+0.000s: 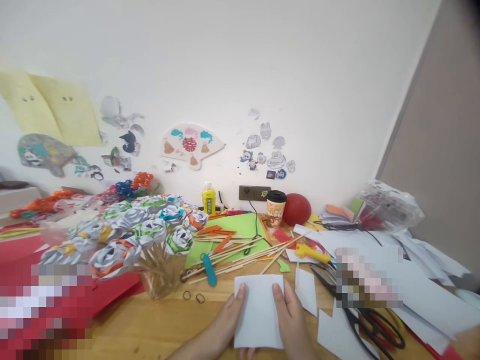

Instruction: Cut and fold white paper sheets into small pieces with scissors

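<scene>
A white sheet of paper (258, 310) lies on the wooden table (150, 330) right in front of me. My left hand (221, 327) rests on its left edge, fingers stretched flat. My right hand (290, 320) lies on the sheet's right side, fingers also flat and pressing down. Neither hand grips anything.
A bunch of paper roses (127, 235) on sticks stands at left. Wooden sticks (240, 252), green paper (232, 227), a yellow bottle (209, 198), a cup (276, 208) and a red ball (297, 209) sit behind. Scissors (360, 320), a yellow cutter (313, 254) and paper scraps (339, 337) lie at right.
</scene>
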Demonstrator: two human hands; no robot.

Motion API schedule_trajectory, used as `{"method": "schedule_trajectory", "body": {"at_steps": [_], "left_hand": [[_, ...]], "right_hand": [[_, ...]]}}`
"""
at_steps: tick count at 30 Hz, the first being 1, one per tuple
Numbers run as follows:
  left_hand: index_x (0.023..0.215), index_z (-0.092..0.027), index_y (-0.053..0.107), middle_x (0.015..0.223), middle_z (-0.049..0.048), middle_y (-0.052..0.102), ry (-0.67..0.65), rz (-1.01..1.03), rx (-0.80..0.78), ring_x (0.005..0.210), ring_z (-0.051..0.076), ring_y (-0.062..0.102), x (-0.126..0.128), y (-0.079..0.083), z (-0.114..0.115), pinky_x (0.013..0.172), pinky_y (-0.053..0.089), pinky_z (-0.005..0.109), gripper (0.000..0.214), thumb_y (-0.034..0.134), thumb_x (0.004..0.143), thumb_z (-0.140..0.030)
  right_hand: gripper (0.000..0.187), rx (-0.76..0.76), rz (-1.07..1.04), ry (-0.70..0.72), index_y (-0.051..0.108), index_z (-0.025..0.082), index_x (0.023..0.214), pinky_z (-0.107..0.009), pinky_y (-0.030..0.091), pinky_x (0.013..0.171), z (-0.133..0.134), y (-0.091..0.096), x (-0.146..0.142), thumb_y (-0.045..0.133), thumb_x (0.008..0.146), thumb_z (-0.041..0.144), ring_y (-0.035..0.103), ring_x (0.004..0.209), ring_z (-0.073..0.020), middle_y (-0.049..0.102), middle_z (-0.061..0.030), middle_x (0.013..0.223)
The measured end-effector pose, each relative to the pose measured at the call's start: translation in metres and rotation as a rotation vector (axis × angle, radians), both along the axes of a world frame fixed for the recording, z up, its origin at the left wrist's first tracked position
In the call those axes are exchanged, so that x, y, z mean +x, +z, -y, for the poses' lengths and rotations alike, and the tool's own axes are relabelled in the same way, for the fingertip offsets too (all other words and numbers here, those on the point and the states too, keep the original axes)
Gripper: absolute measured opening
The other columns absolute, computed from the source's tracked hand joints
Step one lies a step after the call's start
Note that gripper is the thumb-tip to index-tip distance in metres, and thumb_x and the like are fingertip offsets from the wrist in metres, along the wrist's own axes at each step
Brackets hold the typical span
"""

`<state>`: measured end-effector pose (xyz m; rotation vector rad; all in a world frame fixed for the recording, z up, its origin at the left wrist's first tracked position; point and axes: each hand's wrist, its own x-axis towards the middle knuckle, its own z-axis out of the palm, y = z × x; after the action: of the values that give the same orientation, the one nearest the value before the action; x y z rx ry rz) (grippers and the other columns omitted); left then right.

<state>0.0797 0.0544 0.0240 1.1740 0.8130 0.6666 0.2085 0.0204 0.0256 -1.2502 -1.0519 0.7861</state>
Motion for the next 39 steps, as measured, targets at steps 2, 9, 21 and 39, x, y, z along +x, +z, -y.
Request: {"method": "schedule_trajectory", "body": {"at_steps": [2, 9, 21, 39], "left_hand": [[0.083, -0.009, 0.053, 0.032, 0.0011, 0.056, 0.022, -0.009, 0.013, 0.025, 0.013, 0.048, 0.001, 0.005, 0.002, 0.025, 0.031, 0.02, 0.073, 0.023, 0.066, -0.073], [0.074, -0.012, 0.054, 0.031, -0.0006, 0.053, 0.071, -0.047, 0.078, 0.025, 0.01, 0.045, 0.003, 0.002, 0.002, 0.025, 0.027, 0.018, 0.068, 0.024, 0.068, -0.072], [0.075, -0.013, 0.056, 0.057, 0.0032, 0.062, 0.106, -0.172, 0.358, 0.05, 0.017, 0.058, -0.006, 0.01, 0.002, 0.046, 0.045, 0.027, 0.05, 0.037, 0.074, -0.059], [0.105, -0.016, 0.052, 0.104, 0.0055, 0.058, 0.375, -0.604, 0.798, 0.084, 0.017, 0.059, -0.012, 0.012, -0.018, 0.071, 0.049, 0.037, 0.026, 0.049, 0.083, -0.029]], "right_hand": [[0.034, 0.011, 0.03, 0.007, 0.056, 0.018, 0.097, -0.029, 0.048, 0.071, -0.001, -0.001, 0.001, 0.044, 0.08, 0.045, 0.059, 0.085, -0.0226, 0.066, -0.006, 0.086], [0.036, 0.111, 0.176, -0.026, 0.046, 0.02, 0.11, -0.034, 0.042, 0.083, -0.006, -0.001, 0.008, 0.042, 0.081, 0.04, 0.051, 0.103, -0.024, 0.054, -0.0107, 0.114], [0.033, 0.024, -0.029, 0.111, 0.052, 0.019, 0.071, -0.024, 0.043, 0.051, -0.009, -0.001, 0.01, 0.043, 0.078, 0.051, 0.053, 0.058, -0.0172, 0.056, 0.0008, 0.06], [0.032, 0.079, 0.119, 0.087, 0.054, 0.019, 0.076, -0.026, 0.044, 0.064, -0.008, -0.002, 0.006, 0.037, 0.082, 0.046, 0.055, 0.07, -0.0188, 0.058, -0.0005, 0.069]]}}
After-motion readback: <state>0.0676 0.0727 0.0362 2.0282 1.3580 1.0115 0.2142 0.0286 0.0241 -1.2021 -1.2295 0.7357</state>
